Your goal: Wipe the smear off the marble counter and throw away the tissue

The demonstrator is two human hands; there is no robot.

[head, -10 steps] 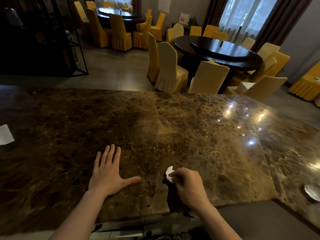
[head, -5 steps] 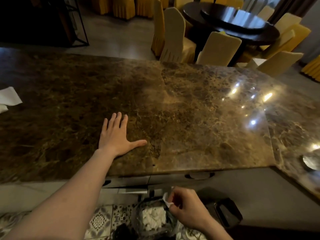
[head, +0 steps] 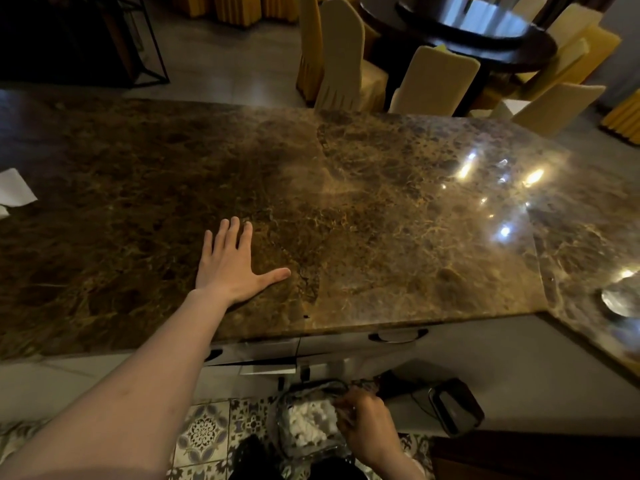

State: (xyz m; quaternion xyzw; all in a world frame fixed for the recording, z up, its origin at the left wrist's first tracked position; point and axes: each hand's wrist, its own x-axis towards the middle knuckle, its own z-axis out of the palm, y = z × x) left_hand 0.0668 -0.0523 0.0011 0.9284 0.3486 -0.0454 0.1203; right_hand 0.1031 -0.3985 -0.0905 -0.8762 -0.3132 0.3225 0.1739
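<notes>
My left hand (head: 232, 264) is flat on the marble tabletop (head: 381, 220), palm down, fingers spread, thumb out to the right. Grip there is wide, nothing in it. It sits near the front edge, just left of the seam between the two slabs.

My right hand (head: 367, 424) is below the tabletop edge, down over the bin (head: 304, 393) on the patterned tile floor (head: 204, 431). Fingers are curled in toward the bin's right rim. Can't tell whether the grip is closed on the tissue or already off it: the fingertips are dark and blurred, and no tissue is visible in the hand.

The bin has a clear liner and holds a heap of white crumpled tissues (head: 308, 424). Can't pick out the one from this task among them.

No smear visible on the marble where the left hand rests or right of it; only ceiling light glare on the right slab.

Other stuff: white paper (head: 14, 188) lying at the far left edge of the tabletop, well apart from both hands. Shiny round dish (head: 620, 299) at the far right edge. Dark boxy thing (head: 453, 407) on the floor just right of the bin. Cloth-covered chairs (head: 433, 84) and a dark round table (head: 485, 29) beyond the tabletop.
</notes>
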